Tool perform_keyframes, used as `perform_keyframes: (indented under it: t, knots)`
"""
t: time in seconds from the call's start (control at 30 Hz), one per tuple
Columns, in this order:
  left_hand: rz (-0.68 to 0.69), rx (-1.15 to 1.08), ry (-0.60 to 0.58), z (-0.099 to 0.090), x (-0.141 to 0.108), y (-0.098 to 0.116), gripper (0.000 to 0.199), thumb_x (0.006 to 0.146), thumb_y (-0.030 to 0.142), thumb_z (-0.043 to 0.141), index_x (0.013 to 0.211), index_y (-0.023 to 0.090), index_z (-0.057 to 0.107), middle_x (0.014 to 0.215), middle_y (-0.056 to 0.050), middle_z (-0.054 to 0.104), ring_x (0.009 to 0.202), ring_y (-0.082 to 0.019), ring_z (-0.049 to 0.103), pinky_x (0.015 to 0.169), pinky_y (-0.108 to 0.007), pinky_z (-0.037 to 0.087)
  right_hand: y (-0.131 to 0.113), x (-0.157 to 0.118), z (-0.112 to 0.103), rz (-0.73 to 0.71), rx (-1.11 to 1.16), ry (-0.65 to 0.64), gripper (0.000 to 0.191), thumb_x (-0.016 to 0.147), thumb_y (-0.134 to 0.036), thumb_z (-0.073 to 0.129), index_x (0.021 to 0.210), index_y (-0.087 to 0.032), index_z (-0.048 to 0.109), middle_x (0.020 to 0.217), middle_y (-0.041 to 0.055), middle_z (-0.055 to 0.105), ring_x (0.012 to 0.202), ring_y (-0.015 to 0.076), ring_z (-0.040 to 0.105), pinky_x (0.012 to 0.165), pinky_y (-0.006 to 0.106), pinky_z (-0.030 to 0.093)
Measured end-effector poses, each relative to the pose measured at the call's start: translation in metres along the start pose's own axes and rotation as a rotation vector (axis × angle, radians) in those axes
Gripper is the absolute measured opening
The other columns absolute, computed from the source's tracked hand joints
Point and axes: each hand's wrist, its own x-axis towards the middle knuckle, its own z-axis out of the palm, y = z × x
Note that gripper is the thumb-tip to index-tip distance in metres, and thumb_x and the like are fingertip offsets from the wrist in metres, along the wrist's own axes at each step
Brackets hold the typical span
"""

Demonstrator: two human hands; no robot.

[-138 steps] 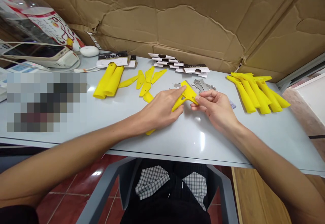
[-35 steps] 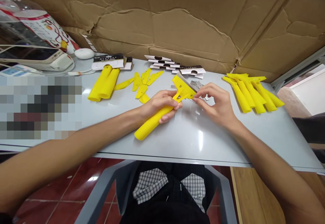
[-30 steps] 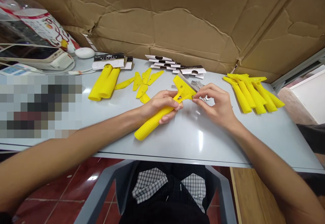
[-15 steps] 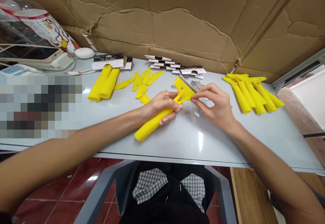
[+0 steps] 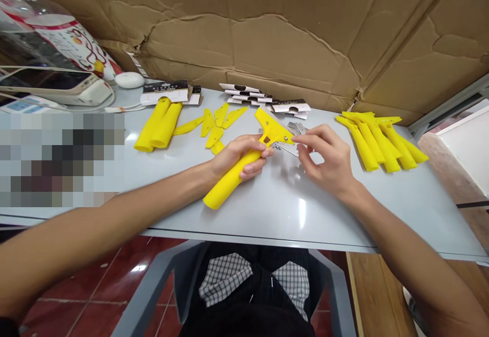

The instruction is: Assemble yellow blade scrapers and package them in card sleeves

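My left hand (image 5: 244,159) is wrapped round the neck of a yellow scraper (image 5: 227,180), whose wide head points up and to the right. A small screw shows near the right corner of that head. My right hand (image 5: 324,159) is beside this corner, thumb and index finger apart, a fingertip at its edge. Behind the fingers lie thin metal blades (image 5: 297,128) and some small screws (image 5: 275,145). Flat yellow pieces (image 5: 219,115) are spread left of the scraper head.
Two yellow handles (image 5: 166,125) lie under a card at the left, several more yellow scrapers (image 5: 376,141) at the right. Black and white cards (image 5: 246,94) are stacked at the back by the cardboard (image 5: 229,41). A phone (image 5: 49,80) and a bottle (image 5: 72,39) stand far left.
The scraper head has turned so that its flat face and the corner screw show. My right thumb and index finger have parted and moved slightly right, off the corner.
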Motion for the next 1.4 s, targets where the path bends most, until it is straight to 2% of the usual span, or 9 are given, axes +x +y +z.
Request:
perform_keyframes:
  t: [0.13, 0.3, 0.57, 0.7, 0.83, 0.93, 1.13, 1.27, 1.4]
  knots:
    - [-0.054, -0.053, -0.012, -0.002, 0.0, 0.001, 0.019, 0.081, 0.031, 0.064, 0.07, 0.018, 0.055, 0.038, 0.005, 0.041, 0.027, -0.007, 0.031, 0.029, -0.015, 0.029, 0.0, -0.004, 0.002, -0.057, -0.014, -0.057, 0.03, 0.097, -0.015, 0.055, 0.12, -0.029, 0.07, 0.097, 0.0041, 0.063, 0.075, 0.0156, 0.061, 0.068, 0.034, 0.055]
    - [-0.038, -0.047, -0.002, -0.001, -0.002, 0.001, 0.019, 0.081, 0.031, 0.065, 0.07, 0.019, 0.054, 0.038, 0.005, 0.041, 0.027, -0.007, 0.03, 0.029, -0.015, 0.028, -0.003, -0.005, 0.001, 0.017, -0.063, -0.023, 0.051, 0.098, -0.022, 0.055, 0.148, -0.031, 0.05, 0.096, 0.0028, 0.064, 0.07, 0.0169, 0.058, 0.063, 0.033, 0.053]
    - [-0.031, -0.059, -0.007, -0.001, -0.001, 0.0, 0.019, 0.08, 0.03, 0.066, 0.068, 0.018, 0.056, 0.037, 0.005, 0.04, 0.027, -0.006, 0.029, 0.028, -0.015, 0.028, 0.001, -0.006, 0.003, 0.066, -0.209, -0.323, 0.045, 0.1, -0.024, 0.054, 0.144, -0.027, 0.06, 0.096, 0.0048, 0.07, 0.072, 0.017, 0.06, 0.065, 0.032, 0.048]
    - [-0.018, -0.052, -0.003, -0.002, -0.001, 0.0, 0.018, 0.081, 0.029, 0.065, 0.069, 0.019, 0.056, 0.037, 0.005, 0.04, 0.027, -0.007, 0.029, 0.029, -0.015, 0.03, 0.0, -0.006, 0.002, 0.063, -0.176, -0.287, 0.049, 0.1, -0.024, 0.053, 0.149, -0.027, 0.055, 0.097, 0.004, 0.07, 0.072, 0.0168, 0.059, 0.066, 0.032, 0.049]
    - [-0.022, -0.073, 0.025, -0.001, -0.002, 0.0, 0.019, 0.081, 0.03, 0.064, 0.068, 0.019, 0.054, 0.038, 0.005, 0.039, 0.028, -0.007, 0.028, 0.028, -0.015, 0.029, -0.003, -0.005, -0.001, 0.079, -0.071, -0.101, 0.058, 0.099, -0.027, 0.054, 0.155, -0.032, 0.041, 0.102, 0.0028, 0.069, 0.066, 0.0164, 0.056, 0.062, 0.033, 0.051]
    - [-0.019, -0.086, 0.037, -0.001, -0.002, -0.001, 0.019, 0.08, 0.029, 0.064, 0.068, 0.018, 0.055, 0.038, 0.005, 0.04, 0.028, -0.006, 0.028, 0.028, -0.014, 0.027, -0.004, -0.004, -0.002, 0.093, -0.064, -0.061, 0.055, 0.099, -0.028, 0.054, 0.152, -0.032, 0.043, 0.103, 0.0035, 0.07, 0.064, 0.0165, 0.055, 0.06, 0.034, 0.05]
    - [-0.016, -0.088, 0.044, -0.002, 0.0, 0.0, 0.018, 0.079, 0.028, 0.065, 0.067, 0.018, 0.056, 0.038, 0.005, 0.039, 0.028, -0.006, 0.028, 0.028, -0.015, 0.027, -0.001, -0.004, 0.001, 0.125, -0.171, -0.425, 0.059, 0.095, -0.024, 0.057, 0.153, -0.025, 0.049, 0.101, 0.0044, 0.074, 0.066, 0.0155, 0.06, 0.063, 0.033, 0.047]
    - [-0.01, -0.081, 0.05, -0.001, -0.001, 0.0, 0.018, 0.079, 0.028, 0.065, 0.067, 0.018, 0.055, 0.038, 0.005, 0.04, 0.028, -0.006, 0.028, 0.027, -0.015, 0.027, 0.003, 0.002, -0.007, 0.147, -0.173, -0.342, 0.058, 0.095, -0.028, 0.057, 0.153, -0.025, 0.049, 0.103, 0.0041, 0.074, 0.069, 0.0163, 0.061, 0.066, 0.034, 0.047]
    - [0.002, -0.083, 0.069, 0.001, -0.002, 0.0, 0.019, 0.078, 0.028, 0.066, 0.066, 0.018, 0.055, 0.038, 0.005, 0.041, 0.028, -0.006, 0.029, 0.028, -0.015, 0.028, 0.02, 0.009, -0.028, 0.222, -0.491, -0.28, 0.028, 0.094, -0.033, 0.061, 0.119, -0.024, 0.072, 0.092, 0.0064, 0.073, 0.069, 0.02, 0.06, 0.062, 0.035, 0.039]
